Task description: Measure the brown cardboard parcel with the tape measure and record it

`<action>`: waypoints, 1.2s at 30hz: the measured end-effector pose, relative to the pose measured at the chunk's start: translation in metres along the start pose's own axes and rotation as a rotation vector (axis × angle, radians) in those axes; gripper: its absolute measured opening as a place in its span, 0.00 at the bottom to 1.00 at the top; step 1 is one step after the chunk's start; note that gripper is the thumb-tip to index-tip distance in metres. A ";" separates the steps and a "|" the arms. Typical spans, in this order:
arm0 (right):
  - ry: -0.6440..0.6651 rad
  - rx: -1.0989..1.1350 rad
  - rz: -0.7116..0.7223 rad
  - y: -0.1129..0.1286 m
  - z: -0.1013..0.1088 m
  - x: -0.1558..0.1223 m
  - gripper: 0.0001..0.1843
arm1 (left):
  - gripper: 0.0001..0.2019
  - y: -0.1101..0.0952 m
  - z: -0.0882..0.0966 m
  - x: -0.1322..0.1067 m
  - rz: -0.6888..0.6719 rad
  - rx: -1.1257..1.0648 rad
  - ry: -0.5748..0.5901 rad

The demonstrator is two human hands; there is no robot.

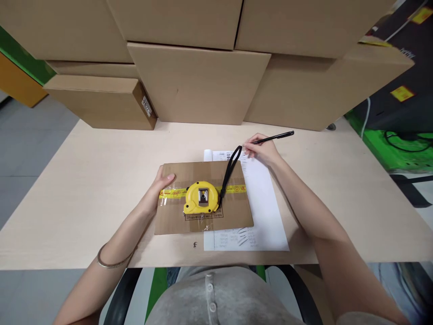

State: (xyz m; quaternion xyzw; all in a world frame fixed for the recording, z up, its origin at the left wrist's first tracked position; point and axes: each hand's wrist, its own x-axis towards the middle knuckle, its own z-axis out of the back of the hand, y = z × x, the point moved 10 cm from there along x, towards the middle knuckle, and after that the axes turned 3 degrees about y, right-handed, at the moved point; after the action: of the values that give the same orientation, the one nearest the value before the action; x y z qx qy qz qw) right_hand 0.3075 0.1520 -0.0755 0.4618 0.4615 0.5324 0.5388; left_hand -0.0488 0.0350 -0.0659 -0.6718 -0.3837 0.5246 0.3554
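A small flat cardboard box (pixel 176 214) sealed with yellow tape lies on the light wooden table (pixel 84 189) in front of me. On top of it sits a yellow tape measure (pixel 200 197) with a black wrist strap (pixel 230 169). My left hand (pixel 158 189) rests against the box's left edge, thumb on its top. My right hand (pixel 262 149) is closed on a black pen (pixel 275 136), its tip at the top of a white printed sheet (pixel 265 212) that lies partly under the box.
Large cardboard boxes (pixel 199 81) are stacked along the table's far edge, one smaller box (pixel 101 101) at the left. Green and black equipment with cables (pixel 402 140) stands at the right. The chair arms (pixel 122 298) show below the table's near edge.
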 end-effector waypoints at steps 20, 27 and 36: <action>-0.020 -0.154 0.031 -0.015 -0.002 0.004 0.19 | 0.27 -0.002 -0.003 0.005 -0.077 -0.088 0.000; -0.023 -0.148 0.030 -0.015 -0.002 0.005 0.17 | 0.26 -0.004 -0.005 0.002 -0.076 -0.075 -0.003; -0.026 -0.151 0.026 -0.020 0.000 0.006 0.17 | 0.27 -0.003 -0.007 0.001 -0.061 -0.109 0.000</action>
State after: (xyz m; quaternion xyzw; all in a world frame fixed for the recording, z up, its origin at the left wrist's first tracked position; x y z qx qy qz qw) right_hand 0.3107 0.1579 -0.0955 0.4328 0.4070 0.5664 0.5712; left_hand -0.0422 0.0365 -0.0617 -0.6781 -0.4322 0.4918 0.3339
